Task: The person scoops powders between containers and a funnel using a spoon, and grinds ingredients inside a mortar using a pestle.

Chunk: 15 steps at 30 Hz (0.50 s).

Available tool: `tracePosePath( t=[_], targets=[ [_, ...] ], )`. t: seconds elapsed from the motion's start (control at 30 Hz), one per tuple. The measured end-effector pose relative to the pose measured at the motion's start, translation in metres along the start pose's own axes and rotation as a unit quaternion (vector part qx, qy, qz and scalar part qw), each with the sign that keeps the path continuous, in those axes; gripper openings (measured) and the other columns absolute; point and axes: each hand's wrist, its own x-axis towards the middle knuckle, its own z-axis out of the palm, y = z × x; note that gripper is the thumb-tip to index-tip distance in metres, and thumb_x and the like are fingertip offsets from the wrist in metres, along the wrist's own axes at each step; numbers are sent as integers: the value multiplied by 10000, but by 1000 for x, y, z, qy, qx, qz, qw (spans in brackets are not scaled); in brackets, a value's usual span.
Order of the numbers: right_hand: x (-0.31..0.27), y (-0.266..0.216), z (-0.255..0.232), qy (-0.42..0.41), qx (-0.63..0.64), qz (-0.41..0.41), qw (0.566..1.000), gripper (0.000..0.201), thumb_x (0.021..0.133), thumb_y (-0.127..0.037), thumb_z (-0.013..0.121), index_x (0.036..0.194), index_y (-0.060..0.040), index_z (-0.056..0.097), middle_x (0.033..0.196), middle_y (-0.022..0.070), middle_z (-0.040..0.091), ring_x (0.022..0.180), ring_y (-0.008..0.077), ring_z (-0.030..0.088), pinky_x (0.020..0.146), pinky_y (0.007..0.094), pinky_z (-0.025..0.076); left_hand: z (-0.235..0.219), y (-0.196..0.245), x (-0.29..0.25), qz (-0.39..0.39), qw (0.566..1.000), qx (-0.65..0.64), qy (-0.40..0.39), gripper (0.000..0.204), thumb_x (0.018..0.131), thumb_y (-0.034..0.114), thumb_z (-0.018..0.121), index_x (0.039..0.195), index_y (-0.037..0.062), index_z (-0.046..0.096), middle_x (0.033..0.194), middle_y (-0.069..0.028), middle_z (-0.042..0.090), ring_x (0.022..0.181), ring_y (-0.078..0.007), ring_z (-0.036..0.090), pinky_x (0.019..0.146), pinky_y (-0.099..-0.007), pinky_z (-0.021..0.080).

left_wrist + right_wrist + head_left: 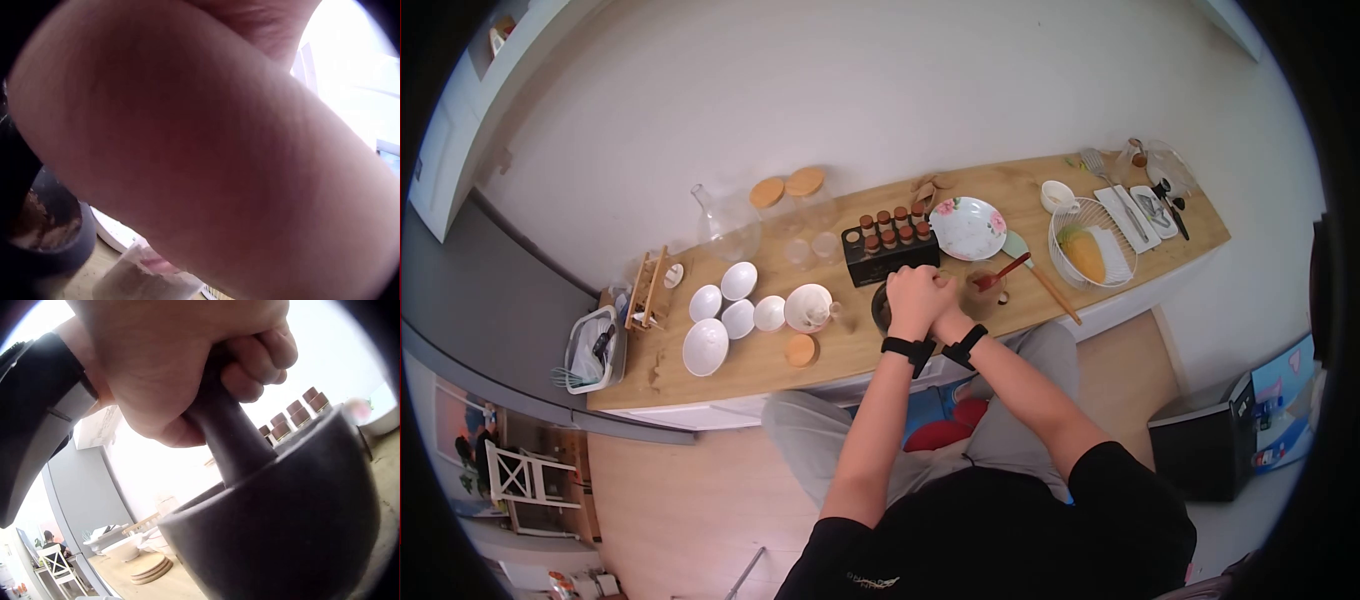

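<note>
In the head view, my left hand [914, 298] and right hand [949, 317] are clasped close together over a dark mortar [881, 312]. The right wrist view shows the left hand's fingers curled round a dark pestle [237, 450], which leans down into the mortar bowl. My right hand is pressed against the left at the pestle's top, its fingers mostly hidden. Brown crumbly powder [61, 232] lies inside the mortar in the left wrist view. Just to the right stands a clear glass cup [974, 303] with a red spatula [1004, 273] leaning in it.
Behind the hands sits a black rack [882, 262] of brown-capped jars, beside a floral plate [967, 229]. A spatula with a wooden handle [1057, 294] lies near a white wire basket [1137, 262]. White bowls [704, 348] and a round wooden lid [802, 350] are leftward.
</note>
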Motion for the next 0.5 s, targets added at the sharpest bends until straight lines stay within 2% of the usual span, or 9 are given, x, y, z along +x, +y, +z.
tracePosePath(
  t=[0.07,0.17,0.23,0.33,0.5],
  targets=[
    [-2,0,1,-6,-2,0,1000,236,776,-226,658,964,-84,653,984,121,680,944,299,635,823,415,501,7,10,-6,32,999,15,-6,306,701,389,697,673,86,725,652,-147,656,701,-324,629,689,-425,476],
    [-37,2,-11,-14,-6,2,1000,234,775,-226,658,961,-83,653,982,121,680,943,299,636,823,415,501,8,17,-21,48,998,51,-3,291,697,380,699,654,92,716,636,-141,650,687,-309,626,680,-419,465],
    [-41,-4,-2,-19,-5,1,1000,233,774,-225,659,959,-83,654,981,121,680,942,299,636,822,415,501,-1,14,-31,45,998,45,-3,289,695,379,703,669,92,721,638,-140,650,683,-308,623,680,-417,465],
    [-41,-15,2,-23,0,-3,1000,232,773,-224,659,956,-82,654,979,121,681,940,299,636,821,415,501,-14,1,-36,15,998,11,60,303,698,401,710,704,99,738,657,-136,657,698,-324,625,702,-422,484],
    [0,-26,7,-26,8,-13,1000,229,771,-223,660,951,-81,654,976,121,681,938,298,637,819,415,501,-22,-20,-15,-43,998,-25,27,343,709,433,708,741,93,745,708,-144,678,738,-349,636,694,-447,516]
  ],
)
